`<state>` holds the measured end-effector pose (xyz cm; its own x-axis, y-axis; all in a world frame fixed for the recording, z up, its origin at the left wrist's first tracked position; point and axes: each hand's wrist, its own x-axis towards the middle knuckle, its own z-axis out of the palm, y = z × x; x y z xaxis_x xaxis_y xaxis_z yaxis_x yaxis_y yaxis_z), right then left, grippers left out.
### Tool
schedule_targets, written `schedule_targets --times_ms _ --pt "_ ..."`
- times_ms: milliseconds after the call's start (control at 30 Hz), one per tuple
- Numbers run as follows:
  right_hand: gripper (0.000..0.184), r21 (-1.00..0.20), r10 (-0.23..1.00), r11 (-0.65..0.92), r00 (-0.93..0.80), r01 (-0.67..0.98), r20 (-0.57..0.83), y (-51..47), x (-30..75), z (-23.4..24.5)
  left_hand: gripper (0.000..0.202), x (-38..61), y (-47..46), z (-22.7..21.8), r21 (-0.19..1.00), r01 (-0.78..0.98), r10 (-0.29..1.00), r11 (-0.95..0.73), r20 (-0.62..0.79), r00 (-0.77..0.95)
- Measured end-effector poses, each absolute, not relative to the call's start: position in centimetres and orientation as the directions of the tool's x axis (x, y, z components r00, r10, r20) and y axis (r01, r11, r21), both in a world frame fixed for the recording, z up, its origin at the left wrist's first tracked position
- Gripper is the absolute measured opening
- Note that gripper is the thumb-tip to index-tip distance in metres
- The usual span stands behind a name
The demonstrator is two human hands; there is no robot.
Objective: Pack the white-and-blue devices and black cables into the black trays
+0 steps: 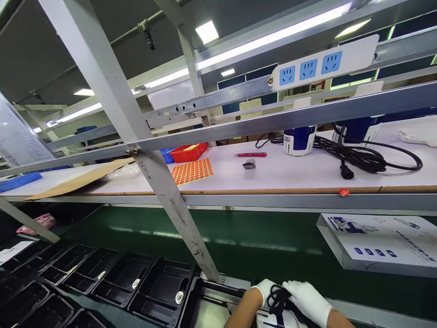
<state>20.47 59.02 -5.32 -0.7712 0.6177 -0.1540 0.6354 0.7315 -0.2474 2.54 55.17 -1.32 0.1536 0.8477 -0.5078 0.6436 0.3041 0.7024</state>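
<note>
Black cable (278,298), coiled in a bundle, sits at the bottom edge of the frame between two white-gloved hands. In the head view, our left hand (264,289) cups the bundle from the left and our right hand (309,300) closes over it from the right, both grasping the coil above a black plastic tray (208,303). We judge the work partly done: the row of black trays (102,273) running to the lower left appears to hold no cables, and a white printed box (382,243) waits on the green conveyor belt (239,241) at right. Room is tight near the hands, where a slanted grey frame post (164,182) lands just left of them. The belt beyond lies open up to the white bench's edge (273,191).
</note>
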Motion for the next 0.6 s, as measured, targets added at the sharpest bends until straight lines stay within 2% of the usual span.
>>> schedule_targets --times_ms 100,200,267,333,467,567,600 --pt "0.042 -0.175 0.642 0.731 -0.751 0.66 -0.155 58.7 19.5 -6.9 0.026 1.0 53.6 -0.5 0.578 0.788 0.879 0.214 -0.465 0.102" --pt "0.045 -0.11 0.686 0.704 -0.712 0.702 -0.148 58.4 18.4 -8.4 0.044 0.8 51.3 -0.4 0.411 0.904 0.959 0.123 -0.282 -0.002" --pt "0.046 -0.083 0.706 0.692 -0.696 0.717 -0.128 58.2 17.9 -9.3 0.04 1.3 50.0 -1.2 0.211 0.974 0.964 -0.085 -0.228 0.134" --pt "0.044 -0.074 0.707 0.696 -0.7 0.714 -0.103 57.9 17.9 -9.9 0.037 1.8 49.4 -2.6 0.072 0.956 0.912 -0.283 -0.289 0.292" --pt "0.04 -0.073 0.677 0.731 -0.734 0.679 -0.054 56.7 19.2 -11.3 0.045 1.7 51.3 -5.0 0.063 0.938 0.86 -0.341 -0.383 0.338" --pt "0.061 -0.081 0.645 0.76 -0.764 0.644 -0.025 55.9 20.4 -12.6 0.036 1.8 54.2 -6.0 0.074 0.924 0.828 -0.375 -0.422 0.37" --pt "0.063 -0.085 0.646 0.76 -0.764 0.644 -0.015 55.8 20.7 -13.0 0.033 2.1 55.0 -6.2 0.088 0.918 0.818 -0.387 -0.427 0.386"
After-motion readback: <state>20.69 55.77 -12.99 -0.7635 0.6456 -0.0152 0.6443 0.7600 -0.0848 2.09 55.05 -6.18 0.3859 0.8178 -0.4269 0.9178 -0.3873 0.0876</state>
